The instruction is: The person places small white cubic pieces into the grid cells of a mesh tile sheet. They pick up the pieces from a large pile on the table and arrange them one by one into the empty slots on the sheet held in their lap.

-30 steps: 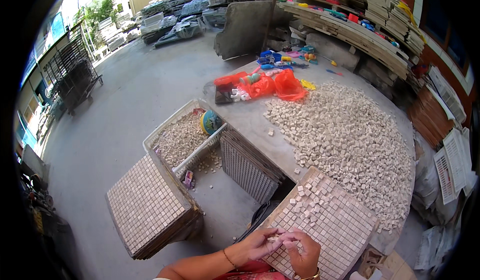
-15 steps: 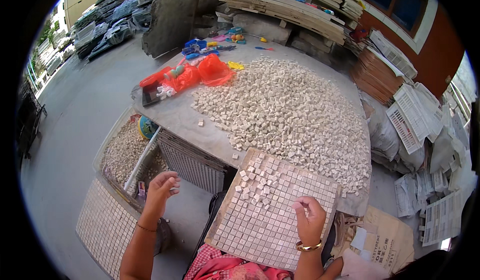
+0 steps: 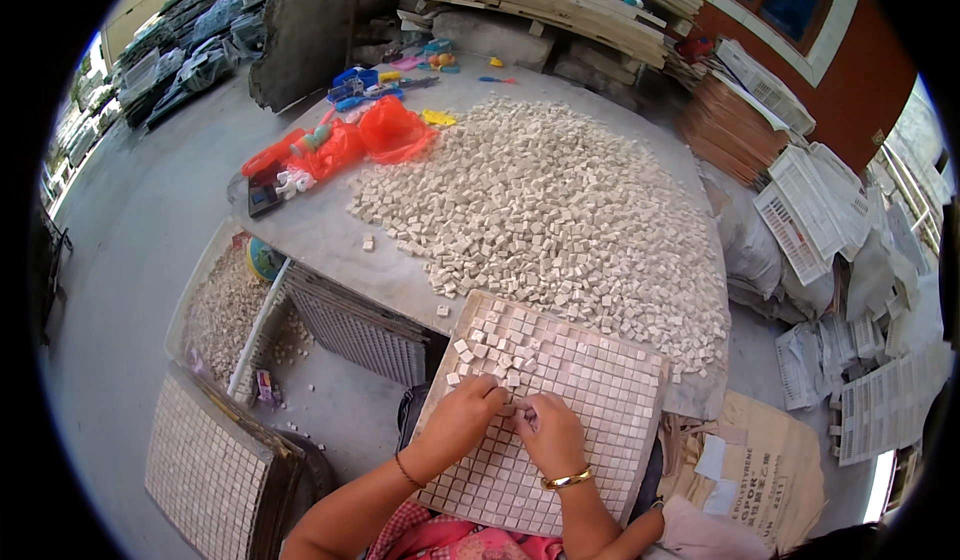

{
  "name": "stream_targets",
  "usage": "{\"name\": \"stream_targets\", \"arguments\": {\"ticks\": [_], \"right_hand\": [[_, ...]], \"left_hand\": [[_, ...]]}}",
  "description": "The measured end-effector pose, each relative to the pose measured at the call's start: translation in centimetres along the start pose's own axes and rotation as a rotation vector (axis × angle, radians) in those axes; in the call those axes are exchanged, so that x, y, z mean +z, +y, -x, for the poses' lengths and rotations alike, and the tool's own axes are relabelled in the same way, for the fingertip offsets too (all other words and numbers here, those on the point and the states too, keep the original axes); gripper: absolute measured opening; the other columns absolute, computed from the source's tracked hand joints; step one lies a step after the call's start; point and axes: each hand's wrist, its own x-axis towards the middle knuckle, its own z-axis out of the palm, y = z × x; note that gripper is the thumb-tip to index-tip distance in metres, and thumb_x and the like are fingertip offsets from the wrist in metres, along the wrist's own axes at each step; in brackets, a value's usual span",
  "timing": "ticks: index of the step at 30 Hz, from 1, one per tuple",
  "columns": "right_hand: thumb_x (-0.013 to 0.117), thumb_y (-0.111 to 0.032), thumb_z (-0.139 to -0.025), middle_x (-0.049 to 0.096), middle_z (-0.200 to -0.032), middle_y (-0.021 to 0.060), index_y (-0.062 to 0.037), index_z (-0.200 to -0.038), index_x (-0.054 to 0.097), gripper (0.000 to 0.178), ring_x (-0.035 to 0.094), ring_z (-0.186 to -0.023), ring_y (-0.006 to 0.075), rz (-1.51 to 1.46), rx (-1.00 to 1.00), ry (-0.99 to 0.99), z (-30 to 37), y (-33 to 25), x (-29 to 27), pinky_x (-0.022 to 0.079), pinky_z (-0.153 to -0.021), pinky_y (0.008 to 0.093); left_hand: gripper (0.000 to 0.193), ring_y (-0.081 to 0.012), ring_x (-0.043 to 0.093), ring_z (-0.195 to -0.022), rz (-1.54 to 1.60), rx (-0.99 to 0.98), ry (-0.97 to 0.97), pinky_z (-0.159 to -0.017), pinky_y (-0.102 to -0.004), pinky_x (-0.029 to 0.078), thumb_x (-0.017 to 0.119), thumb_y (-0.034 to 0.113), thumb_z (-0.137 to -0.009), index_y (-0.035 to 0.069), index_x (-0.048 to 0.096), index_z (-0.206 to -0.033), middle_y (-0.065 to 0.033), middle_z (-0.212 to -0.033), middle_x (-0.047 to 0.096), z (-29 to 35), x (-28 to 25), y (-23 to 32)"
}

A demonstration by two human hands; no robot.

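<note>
A square gridded board (image 3: 590, 390) lies tilted across my lap, most of its cells filled with small pale stone tiles. Loose tiles (image 3: 497, 352) are heaped on its upper left part. My left hand (image 3: 462, 422) reaches over the board's left half, thumb and fingers pinched together just below those loose tiles. Close beside it, my right hand (image 3: 550, 436), with a gold bangle at the wrist, is also pinched, its fingertips nearly meeting the left ones. Whatever lies between the fingertips is too small and hidden to make out.
A big pile of loose tiles (image 3: 560, 210) covers much of the table (image 3: 330, 245). Red plastic bags (image 3: 395, 130) and toys lie at its far left. Left below stand a tile-filled bin (image 3: 222, 305) and stacked tile boards (image 3: 205, 460). White crates (image 3: 800, 225) are at right.
My left hand has come from beside the board, over to its middle. My right hand has moved left to meet it, and both are now pinched together. The view has shifted slightly.
</note>
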Motion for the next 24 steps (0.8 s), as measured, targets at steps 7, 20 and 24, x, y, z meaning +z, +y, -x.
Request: {"name": "stream_targets", "arguments": {"ticks": [7, 20, 24], "right_hand": [[0.068, -0.003, -0.073, 0.059, -0.078, 0.0098, -0.0037, -0.088, 0.065, 0.016, 0.061, -0.071, 0.0257, -0.067, -0.028, -0.026, -0.9, 1.5, -2.2, 0.05, -0.067, 0.0327], [0.067, -0.009, -0.077, 0.062, -0.078, 0.0102, -0.0047, -0.087, 0.065, 0.012, 0.061, -0.074, 0.0277, -0.08, -0.159, -0.147, -1.5, 1.0, -0.8, 0.049, -0.068, 0.0359], [0.067, -0.008, -0.076, 0.062, -0.072, 0.0114, -0.0033, -0.083, 0.064, 0.008, 0.061, -0.065, 0.0271, -0.034, -0.106, -0.114, -1.6, 1.2, -0.1, 0.049, -0.061, 0.0346]], "left_hand": [[0.016, -0.0291, 0.062, -0.073, 0.248, -0.211, 0.188, -0.064, -0.0341, 0.051, 0.069, 0.005, -0.075, 0.002, 0.062, -0.088, -0.0123, -0.083, 0.062, 1.9, -1.3, 0.0], [0.02, -0.0169, 0.065, -0.074, 0.496, -0.529, 0.269, -0.065, -0.0265, 0.053, 0.07, 0.002, -0.076, 0.001, 0.064, -0.095, -0.0102, -0.087, 0.064, 6.3, -2.5, 1.1], [0.019, -0.0164, 0.064, -0.074, 0.503, -0.545, 0.254, -0.065, -0.0258, 0.053, 0.069, 0.001, -0.077, 0.001, 0.064, -0.095, -0.0098, -0.086, 0.063, 6.0, -2.9, 1.6]]}}
